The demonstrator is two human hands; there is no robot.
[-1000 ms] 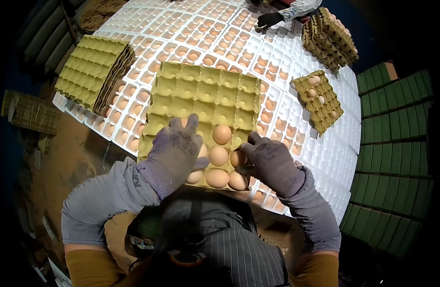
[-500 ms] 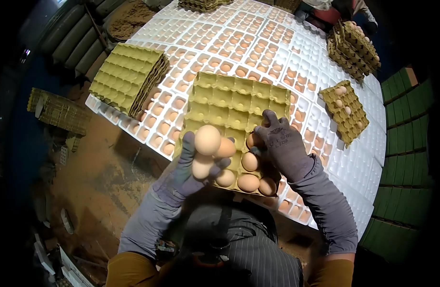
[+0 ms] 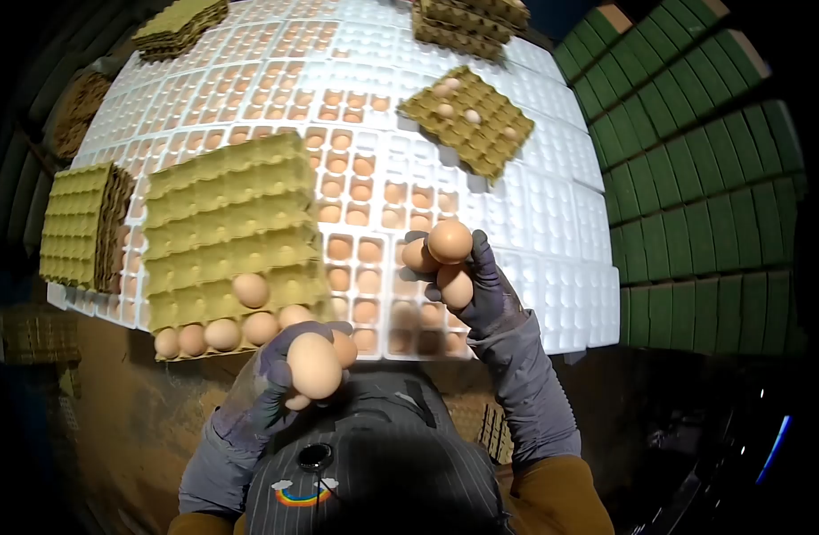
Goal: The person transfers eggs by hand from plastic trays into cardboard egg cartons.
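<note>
My left hand (image 3: 274, 379), in a grey glove, is closed around three brown eggs (image 3: 314, 366) at the near edge of a yellow-green pulp egg tray (image 3: 227, 214). Along that tray's front row lie several eggs (image 3: 221, 335), and one more egg (image 3: 251, 291) sits just behind them. To the right, my gloved right hand (image 3: 491, 290) grips three eggs (image 3: 450, 242) in a cluster, held above the white moulded trays (image 3: 534, 285). Its fingers are wrapped around the sides of the eggs.
Brown eggs (image 3: 367, 282) fill many white pockets left of my right hand. A pulp tray with several eggs (image 3: 481, 134) lies farther back. Stacked pulp trays stand at left (image 3: 75, 227) and at the back (image 3: 467, 27). Green stacks (image 3: 712, 232) line the right side.
My view has swung to the right. My right hand has left the pulp tray and now holds three eggs over the white trays. My left hand still holds its eggs.
</note>
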